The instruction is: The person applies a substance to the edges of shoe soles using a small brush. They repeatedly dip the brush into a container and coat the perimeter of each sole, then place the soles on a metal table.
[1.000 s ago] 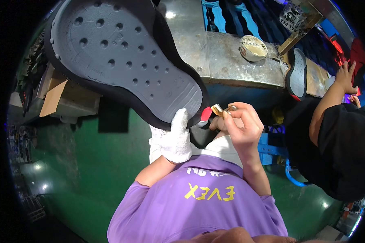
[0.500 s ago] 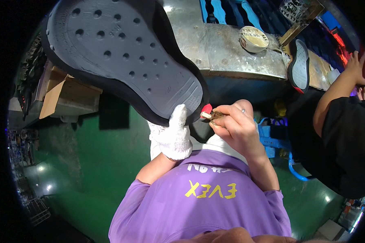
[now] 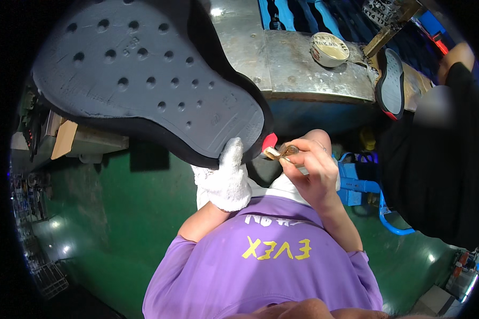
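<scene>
A black shoe (image 3: 143,74) with a grey, dimpled sole fills the upper left, its sole facing up toward me. My left hand (image 3: 226,181), in a white knitted glove, grips its near end, with the thumb lying on the sole. A red tab (image 3: 270,142) shows at that end's right edge. Bare, my right hand (image 3: 314,167) pinches a small brush (image 3: 282,153) with a brown handle and a pale tip. That tip sits beside the red tab; whether it touches the shoe I cannot tell.
On the metal bench (image 3: 319,74) stands a round tub (image 3: 329,50) with cream-coloured content. Another grey-soled shoe (image 3: 391,82) lies farther right. A co-worker in black (image 3: 436,170) is close on my right, by a blue metal frame (image 3: 386,218). An open cardboard box (image 3: 66,141) is at left.
The shoe has shifted left and looks larger and slightly turned. My right hand has moved a little, with the brush still at the red tab. The co-worker's arm has moved up and away.
</scene>
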A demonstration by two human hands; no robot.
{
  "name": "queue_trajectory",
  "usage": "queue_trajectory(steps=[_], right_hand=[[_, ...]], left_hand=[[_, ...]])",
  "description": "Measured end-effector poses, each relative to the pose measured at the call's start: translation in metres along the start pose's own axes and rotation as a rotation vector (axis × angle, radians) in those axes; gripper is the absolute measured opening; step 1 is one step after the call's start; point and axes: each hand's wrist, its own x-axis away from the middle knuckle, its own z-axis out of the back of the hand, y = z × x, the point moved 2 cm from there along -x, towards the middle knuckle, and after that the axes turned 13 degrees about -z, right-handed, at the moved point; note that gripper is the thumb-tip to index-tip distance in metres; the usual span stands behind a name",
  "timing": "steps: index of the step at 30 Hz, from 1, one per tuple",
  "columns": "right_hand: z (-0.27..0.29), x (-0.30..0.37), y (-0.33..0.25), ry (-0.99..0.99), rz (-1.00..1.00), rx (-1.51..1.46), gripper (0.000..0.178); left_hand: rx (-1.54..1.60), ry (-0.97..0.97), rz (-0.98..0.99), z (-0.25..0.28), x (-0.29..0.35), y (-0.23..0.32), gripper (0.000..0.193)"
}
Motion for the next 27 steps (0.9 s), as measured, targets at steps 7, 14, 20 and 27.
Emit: queue_trajectory(steps=[7, 14, 20, 27], right_hand=[[0.003, -0.005, 0.004, 0.131, -0.05, 0.16, 0.017], [0.011, -0.006, 0.006, 0.179, -0.123, 0.086, 0.015], [0.008, -0.012, -0.005, 0.062, 0.059, 0.307, 0.015], [-0.001, -0.008, -0.002, 0.011, 0.011, 0.264, 0.015]], left_hand=[[0.106, -0.024, 0.136, 0.008, 0.003, -0.012, 0.058], [-0.569, -0.275, -0.44, 0.013, 0.001, -0.013, 0.051], [-0.247, -0.069, -0.04, 0.001, 0.007, -0.003, 0.049], [-0.071, -0.008, 0.108, -0.004, 0.006, 0.002, 0.054]])
